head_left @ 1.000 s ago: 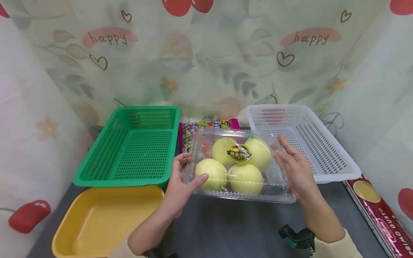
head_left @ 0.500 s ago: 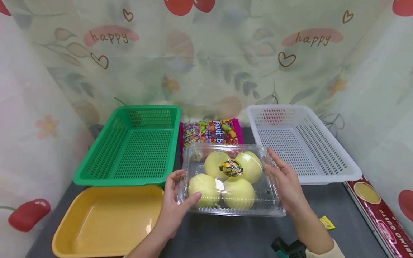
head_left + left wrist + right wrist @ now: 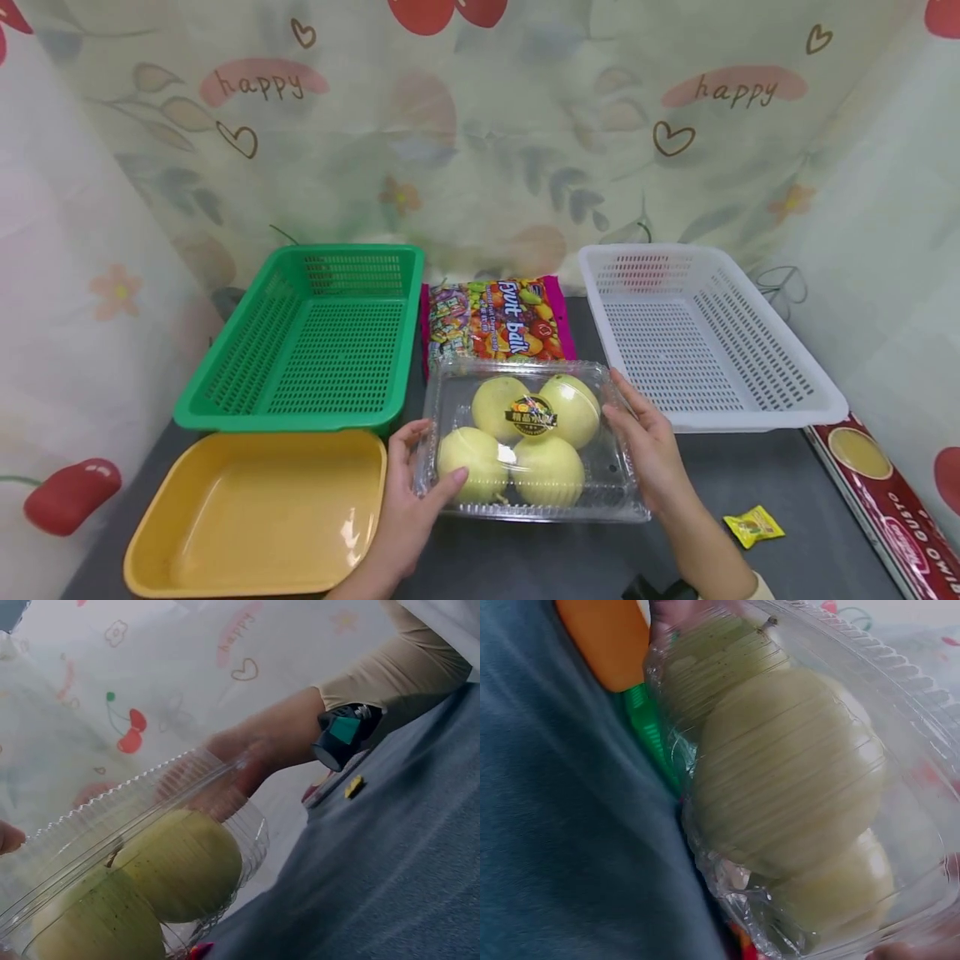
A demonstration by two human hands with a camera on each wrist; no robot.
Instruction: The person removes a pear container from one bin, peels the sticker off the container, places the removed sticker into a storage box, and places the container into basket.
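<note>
A clear plastic clamshell box [image 3: 611,492] with several pale yellow-green round fruits [image 3: 547,471] inside is in the middle of the head view. Its lid is closed and bears a black and gold sticker [image 3: 531,414]. My left hand [image 3: 412,500] grips the left end, thumb over the top. At the right end, my right hand [image 3: 652,454] holds the side, fingers along the edge. The left wrist view shows fruit stems through the wall [image 3: 247,825]. Both wrist views show the box low over the dark cloth; whether its base touches is unclear.
A candy bag [image 3: 495,321] lies behind the box, partly covered by it. Left stand a green basket [image 3: 187,408] and a yellow basin [image 3: 138,542]; at right back, a white basket [image 3: 810,400]. A small yellow packet [image 3: 753,527] and a long red box [image 3: 892,508] lie right.
Both hands have brought the clamshell box down and toward me, slightly left. More of the candy bag shows behind it, and the small yellow packet has come into sight at right.
</note>
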